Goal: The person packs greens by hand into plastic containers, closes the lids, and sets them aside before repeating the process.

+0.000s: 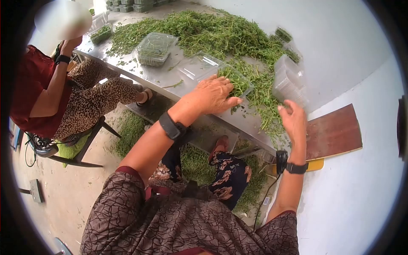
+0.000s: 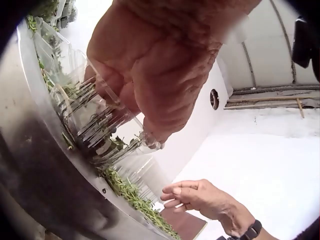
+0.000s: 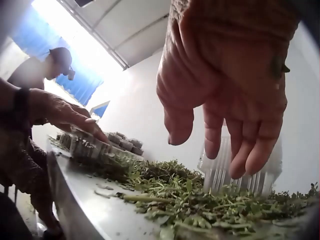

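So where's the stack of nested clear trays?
In the head view, the tray stack is right of centre, beside loose greens, beyond the right hand.

Tub (image 1: 204,67): no print legible
Stack (image 1: 287,80): no lettering legible
Wristbands (image 1: 170,126): no readable numbers or brand
Board (image 1: 333,129): no readable marks
Shirt (image 1: 178,221): no readable words
Wall (image 1: 361,46): no readable sign

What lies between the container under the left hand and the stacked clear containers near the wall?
Loose green stems lie between the container and the stack, as the head view shows.
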Demonstrator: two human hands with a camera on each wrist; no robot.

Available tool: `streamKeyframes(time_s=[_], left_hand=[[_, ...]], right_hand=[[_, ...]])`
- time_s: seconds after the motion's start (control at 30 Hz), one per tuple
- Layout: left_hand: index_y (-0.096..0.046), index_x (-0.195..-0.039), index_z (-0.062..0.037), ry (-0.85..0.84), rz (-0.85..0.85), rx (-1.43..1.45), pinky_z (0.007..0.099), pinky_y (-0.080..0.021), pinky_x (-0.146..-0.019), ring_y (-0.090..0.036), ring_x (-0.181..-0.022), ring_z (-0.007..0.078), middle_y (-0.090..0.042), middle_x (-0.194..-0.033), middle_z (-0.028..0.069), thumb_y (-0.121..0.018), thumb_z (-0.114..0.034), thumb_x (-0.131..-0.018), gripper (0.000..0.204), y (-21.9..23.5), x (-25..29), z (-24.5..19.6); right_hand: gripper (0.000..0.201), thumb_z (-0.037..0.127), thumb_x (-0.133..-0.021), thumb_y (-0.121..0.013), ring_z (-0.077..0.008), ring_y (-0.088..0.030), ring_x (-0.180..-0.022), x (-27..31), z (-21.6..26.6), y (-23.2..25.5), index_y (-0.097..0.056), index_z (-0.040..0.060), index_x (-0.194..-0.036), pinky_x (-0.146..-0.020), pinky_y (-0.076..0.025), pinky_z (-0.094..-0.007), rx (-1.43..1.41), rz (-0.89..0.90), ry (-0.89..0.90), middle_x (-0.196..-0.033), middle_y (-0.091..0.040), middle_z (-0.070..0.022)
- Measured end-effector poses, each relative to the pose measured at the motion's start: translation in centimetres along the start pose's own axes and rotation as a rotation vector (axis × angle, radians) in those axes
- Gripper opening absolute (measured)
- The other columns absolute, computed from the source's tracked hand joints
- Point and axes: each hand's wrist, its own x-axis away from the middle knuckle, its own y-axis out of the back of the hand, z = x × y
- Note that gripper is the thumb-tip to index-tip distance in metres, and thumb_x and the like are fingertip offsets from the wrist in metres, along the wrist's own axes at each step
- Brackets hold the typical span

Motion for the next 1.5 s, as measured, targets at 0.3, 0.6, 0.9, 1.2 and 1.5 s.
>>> streamKeyframes(time_s=[0.3, 0.6, 0.9, 1.2, 1.5], left_hand=[[-0.060, -0.085, 0.0003, -0.630, -0.295, 0.489, 0.0439, -0.049, -0.079, -0.059, -0.090, 0.0359, -0.061, -0.092, 0.0183, -0.058, -0.026, -0.086, 0.027, 0.5, 4.0, -3.5], [-0.060, -0.084, -0.0009, -0.479, 0.514, 0.780, 0.0438, -0.046, -0.066, -0.058, -0.077, 0.0382, -0.060, -0.078, 0.0183, -0.057, -0.031, -0.086, 0.031, -10.6, 8.2, -2.0], [-0.063, -0.095, -0.0008, -0.370, 0.713, 0.737, 0.0408, -0.048, -0.073, -0.059, -0.084, 0.0366, -0.064, -0.088, 0.0182, -0.060, -0.032, -0.083, 0.034, -17.4, 7.2, 0.4], [-0.065, -0.097, -0.0018, -0.249, 0.923, 0.955, 0.0381, -0.046, -0.073, -0.061, -0.085, 0.0272, -0.065, -0.090, 0.0151, -0.059, -0.038, -0.084, 0.039, -25.7, 5.9, 1.7], [-0.061, -0.109, -0.0027, -0.189, 0.946, 0.751, 0.0447, -0.043, -0.087, -0.056, -0.102, 0.0338, -0.061, -0.107, 0.0174, -0.055, -0.040, -0.085, 0.044, -28.1, 5.1, 1.8]], right_hand=[[0.036, 0.027, -0.072, -0.069, -0.0363, -0.060, -0.083, 3.9, 0.7, -1.2, -0.063, -0.0019, -0.092, -0.072, -0.047, -0.0446, 0.235, 0.219, 0.116, -0.087, -0.062, -0.0211], [0.008, 0.005, -0.066, -0.060, -0.0367, -0.057, -0.058, 1.5, -0.8, -4.0, -0.057, -0.0020, -0.070, -0.056, -0.046, -0.0426, 0.231, 0.136, 0.241, -0.063, -0.057, -0.0189], [0.014, 0.003, -0.073, -0.057, -0.0263, -0.061, -0.057, -5.3, 4.2, -1.9, -0.064, -0.0024, -0.084, -0.057, -0.047, -0.0328, -0.089, 0.186, 0.057, -0.067, -0.063, -0.0170], [0.042, 0.021, -0.076, -0.065, -0.0296, -0.063, -0.073, -13.0, 8.9, -5.1, -0.058, 0.0011, -0.113, -0.069, -0.048, -0.0378, 0.034, 0.283, 0.332, -0.091, -0.065, -0.0206], [0.062, 0.024, -0.074, -0.067, -0.0399, -0.057, -0.104, -18.8, 13.8, -12.8, -0.045, 0.0116, -0.130, -0.087, -0.048, -0.0441, 0.261, 0.321, 0.703, -0.133, -0.043, -0.0269]])
